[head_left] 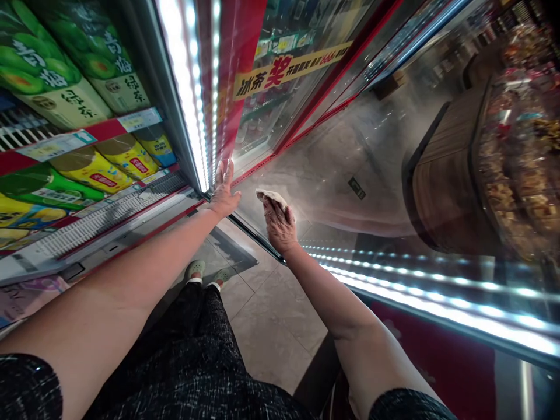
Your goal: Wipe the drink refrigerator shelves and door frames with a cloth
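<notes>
My left hand lies flat with its fingers spread against the lit edge of the open cooler's frame. My right hand is closed round a pale cloth and presses it on the glass of the open cooler door. The glass looks misted around the cloth. Both my arms reach forward over my dark patterned clothing.
Cooler shelves at the left hold green and yellow drink cartons. Strips of white lights run along the door's edge. A round wooden stand of packaged goods shows beyond the glass. My feet stand on the tiled floor.
</notes>
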`<state>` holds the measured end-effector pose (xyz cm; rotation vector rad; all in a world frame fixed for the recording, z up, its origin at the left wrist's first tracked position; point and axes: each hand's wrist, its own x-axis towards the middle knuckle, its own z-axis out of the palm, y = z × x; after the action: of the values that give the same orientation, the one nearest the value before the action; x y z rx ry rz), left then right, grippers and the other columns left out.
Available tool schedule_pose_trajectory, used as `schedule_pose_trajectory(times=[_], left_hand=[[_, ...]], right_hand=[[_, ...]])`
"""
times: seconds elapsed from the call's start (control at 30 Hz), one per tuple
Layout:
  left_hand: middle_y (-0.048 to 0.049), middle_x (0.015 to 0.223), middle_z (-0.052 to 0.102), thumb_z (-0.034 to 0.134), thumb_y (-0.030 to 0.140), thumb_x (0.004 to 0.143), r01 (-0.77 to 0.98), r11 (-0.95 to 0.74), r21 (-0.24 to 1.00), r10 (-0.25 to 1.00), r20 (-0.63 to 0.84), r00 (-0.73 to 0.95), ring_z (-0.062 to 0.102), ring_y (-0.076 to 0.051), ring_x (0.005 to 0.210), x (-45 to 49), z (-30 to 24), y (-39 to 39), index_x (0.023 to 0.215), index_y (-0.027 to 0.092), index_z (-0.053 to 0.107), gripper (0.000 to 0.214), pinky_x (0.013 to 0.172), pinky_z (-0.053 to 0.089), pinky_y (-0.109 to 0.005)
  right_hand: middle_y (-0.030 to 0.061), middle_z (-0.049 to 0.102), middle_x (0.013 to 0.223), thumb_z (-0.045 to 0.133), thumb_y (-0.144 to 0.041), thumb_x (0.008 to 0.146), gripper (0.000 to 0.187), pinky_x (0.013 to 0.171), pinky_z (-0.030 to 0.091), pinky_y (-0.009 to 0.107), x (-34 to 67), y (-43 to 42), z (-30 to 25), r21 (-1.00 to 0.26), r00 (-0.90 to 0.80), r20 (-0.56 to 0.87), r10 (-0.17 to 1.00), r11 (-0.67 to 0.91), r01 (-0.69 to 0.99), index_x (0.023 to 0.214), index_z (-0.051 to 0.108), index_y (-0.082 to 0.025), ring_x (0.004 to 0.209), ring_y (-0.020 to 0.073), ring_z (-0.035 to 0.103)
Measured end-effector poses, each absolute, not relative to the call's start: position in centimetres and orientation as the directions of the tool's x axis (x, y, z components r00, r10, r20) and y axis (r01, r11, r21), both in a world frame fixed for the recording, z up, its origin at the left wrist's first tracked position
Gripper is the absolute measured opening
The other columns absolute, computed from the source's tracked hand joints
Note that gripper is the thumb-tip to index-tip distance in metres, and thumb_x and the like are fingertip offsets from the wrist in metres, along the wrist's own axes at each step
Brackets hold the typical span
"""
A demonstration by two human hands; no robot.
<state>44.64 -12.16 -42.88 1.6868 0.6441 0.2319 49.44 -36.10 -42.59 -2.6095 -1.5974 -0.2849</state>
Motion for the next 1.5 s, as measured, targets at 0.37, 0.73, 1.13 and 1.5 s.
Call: schedule_pose_trajectory(times=[0.37,0.73,1.13,1.5], left_hand=[[0.0024,0.176,-0.001,0.060,0.008,0.077,0.140,-0.383,0.913,0.415,0.035,0.909,0.019,-0.032,0.160,43.5,-44.9,-8.6,0.160,0.031,0.037,0.089,0.130,0.027,-0.048],[-0.0037,0.173,0.019,0.055,0.014,0.083,0.086,-0.436,0.896,0.398,0.106,0.911,0.027,-0.030,0.158,43.4,-45.6,-7.4,0.155,0.026,0.046,0.073,0.130,0.028,-0.047],[-0.0178,0.172,0.012,0.079,0.049,0.075,0.215,-0.529,0.821,0.495,0.092,0.864,0.007,-0.043,0.160,43.4,-41.0,-10.2,0.151,0.014,0.048,0.089,0.129,0.016,-0.059],[-0.0227,0.167,0.026,0.066,0.080,0.075,0.247,-0.460,0.853,0.615,0.105,0.781,0.012,-0.042,0.159,44.6,-37.5,-11.4,0.130,0.010,0.062,0.089,0.131,0.010,-0.056]], right_hand=[[0.0097,0.037,0.165,0.032,-0.008,0.102,0.061,0.134,0.003,0.035,49.6,-31.2,-43.5,-0.025,0.434,0.129,0.891,-0.435,0.900,0.163,0.030,-0.011,0.158,0.0122,0.027],[0.0089,0.039,0.164,0.027,-0.011,0.105,0.056,0.134,0.012,0.034,49.2,-27.7,-43.3,-0.020,0.439,0.130,0.889,-0.440,0.898,0.161,0.034,-0.010,0.155,0.0124,0.032],[0.0110,0.035,0.167,0.037,-0.014,0.100,0.062,0.132,0.024,0.039,49.8,-23.8,-45.4,-0.047,0.423,0.035,0.906,-0.421,0.906,0.162,0.033,-0.011,0.157,0.0178,0.031],[0.0101,0.041,0.165,0.039,-0.014,0.100,0.059,0.131,0.027,0.041,50.3,-22.3,-45.0,-0.057,0.383,0.031,0.923,-0.381,0.923,0.159,0.040,-0.012,0.155,0.0191,0.035]])
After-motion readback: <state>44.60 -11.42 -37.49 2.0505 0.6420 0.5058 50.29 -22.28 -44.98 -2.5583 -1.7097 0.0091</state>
